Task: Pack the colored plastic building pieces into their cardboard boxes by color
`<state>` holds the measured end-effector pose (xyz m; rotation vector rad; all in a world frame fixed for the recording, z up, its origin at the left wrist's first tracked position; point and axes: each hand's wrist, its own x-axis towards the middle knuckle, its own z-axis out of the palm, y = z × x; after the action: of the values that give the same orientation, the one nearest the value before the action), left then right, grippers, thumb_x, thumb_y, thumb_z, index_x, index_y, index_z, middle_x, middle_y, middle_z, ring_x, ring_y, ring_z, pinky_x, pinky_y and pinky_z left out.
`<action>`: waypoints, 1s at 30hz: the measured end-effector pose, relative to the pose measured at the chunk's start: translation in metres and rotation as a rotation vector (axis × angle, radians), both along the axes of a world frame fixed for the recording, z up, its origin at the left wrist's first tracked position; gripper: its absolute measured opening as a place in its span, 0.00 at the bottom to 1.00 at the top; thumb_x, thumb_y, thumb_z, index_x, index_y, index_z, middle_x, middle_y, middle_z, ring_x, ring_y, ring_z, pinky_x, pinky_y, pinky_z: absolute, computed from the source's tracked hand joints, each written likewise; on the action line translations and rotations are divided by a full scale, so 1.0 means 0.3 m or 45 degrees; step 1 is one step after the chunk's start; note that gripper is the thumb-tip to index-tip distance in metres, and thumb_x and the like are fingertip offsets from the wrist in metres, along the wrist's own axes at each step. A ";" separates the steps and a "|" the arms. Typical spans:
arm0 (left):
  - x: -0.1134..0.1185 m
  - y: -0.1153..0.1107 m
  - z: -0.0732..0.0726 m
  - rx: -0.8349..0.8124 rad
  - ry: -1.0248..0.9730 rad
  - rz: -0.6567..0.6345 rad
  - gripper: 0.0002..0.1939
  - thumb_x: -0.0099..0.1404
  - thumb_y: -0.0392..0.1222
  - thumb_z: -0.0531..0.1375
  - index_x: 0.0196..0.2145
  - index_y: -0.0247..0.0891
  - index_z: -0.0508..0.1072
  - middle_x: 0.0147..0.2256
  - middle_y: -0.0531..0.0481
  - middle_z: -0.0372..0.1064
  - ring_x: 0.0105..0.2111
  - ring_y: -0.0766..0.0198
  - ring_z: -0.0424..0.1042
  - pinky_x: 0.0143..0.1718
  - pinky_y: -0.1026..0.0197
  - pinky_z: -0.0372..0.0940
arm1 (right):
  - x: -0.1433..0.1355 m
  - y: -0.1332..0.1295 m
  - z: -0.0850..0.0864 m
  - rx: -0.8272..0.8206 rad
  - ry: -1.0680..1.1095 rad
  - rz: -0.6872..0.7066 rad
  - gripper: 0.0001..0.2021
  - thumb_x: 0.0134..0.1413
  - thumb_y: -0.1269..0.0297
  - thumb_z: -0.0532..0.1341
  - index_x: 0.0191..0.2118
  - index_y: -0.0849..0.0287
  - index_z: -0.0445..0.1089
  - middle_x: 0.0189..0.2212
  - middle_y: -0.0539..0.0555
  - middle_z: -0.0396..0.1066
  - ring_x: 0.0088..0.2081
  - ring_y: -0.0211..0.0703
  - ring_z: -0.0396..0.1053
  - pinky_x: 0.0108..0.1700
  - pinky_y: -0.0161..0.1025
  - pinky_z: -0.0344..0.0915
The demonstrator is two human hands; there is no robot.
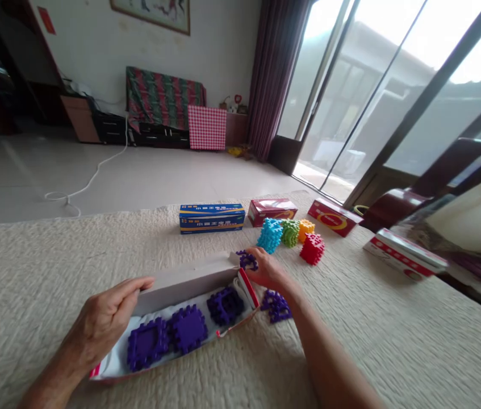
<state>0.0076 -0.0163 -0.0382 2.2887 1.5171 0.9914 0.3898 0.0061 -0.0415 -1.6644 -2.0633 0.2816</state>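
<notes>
The landmark is an open box on the pale cover. Its far wall stands raised, and three purple panels lie in a row on the white lining: a left panel, a middle panel and a right panel.

Left hand: at the box's left end, fingers folded and apparently pinching the upper edge of the far wall. Right hand: at the box's far right corner, thumb and fingers pinching a toothed purple piece. Further loose purple pieces lie on the cover just right of the box; their count cannot be told.

Beyond the box are a blue carton and, to its far right, a blue cube, a green cube, an orange cube and a red cube.

Handling remarks: the raised wall looks like thin card, so a light left grip should steady it without creasing. The right pinch is best kept on the flat of the piece, its teeth held clear of the box's end flap, where they could snag.
</notes>
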 end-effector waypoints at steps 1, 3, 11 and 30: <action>0.000 0.000 0.001 -0.001 0.002 0.000 0.14 0.64 0.45 0.53 0.43 0.46 0.76 0.41 0.55 0.78 0.40 0.63 0.78 0.44 0.69 0.69 | -0.006 -0.003 -0.006 -0.005 -0.018 -0.003 0.22 0.50 0.66 0.64 0.52 0.62 0.65 0.48 0.61 0.69 0.49 0.46 0.68 0.51 0.40 0.62; 0.003 -0.002 0.006 0.001 0.004 0.003 0.14 0.64 0.45 0.53 0.43 0.45 0.76 0.40 0.55 0.79 0.39 0.63 0.78 0.44 0.69 0.70 | -0.022 -0.009 -0.015 -0.002 -0.047 -0.073 0.23 0.52 0.60 0.64 0.53 0.61 0.64 0.49 0.61 0.68 0.50 0.47 0.67 0.52 0.41 0.62; 0.030 -0.019 0.048 -0.059 -0.011 0.018 0.16 0.65 0.43 0.51 0.43 0.41 0.77 0.41 0.52 0.78 0.40 0.63 0.77 0.45 0.67 0.69 | -0.054 -0.011 -0.019 -0.055 -0.138 -0.156 0.20 0.54 0.59 0.61 0.51 0.65 0.68 0.45 0.62 0.68 0.48 0.49 0.67 0.50 0.42 0.62; 0.055 -0.036 0.071 -0.038 -0.109 -0.041 0.17 0.64 0.33 0.49 0.42 0.39 0.76 0.40 0.50 0.78 0.41 0.64 0.76 0.45 0.61 0.69 | -0.372 -0.206 0.266 -0.008 0.138 0.270 0.15 0.49 0.59 0.64 0.43 0.56 0.68 0.38 0.54 0.70 0.37 0.43 0.70 0.40 0.42 0.67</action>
<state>0.0242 -0.0271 -0.0167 2.2135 1.4468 1.0373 0.2783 -0.0557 0.0383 -1.4016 -2.1591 0.4385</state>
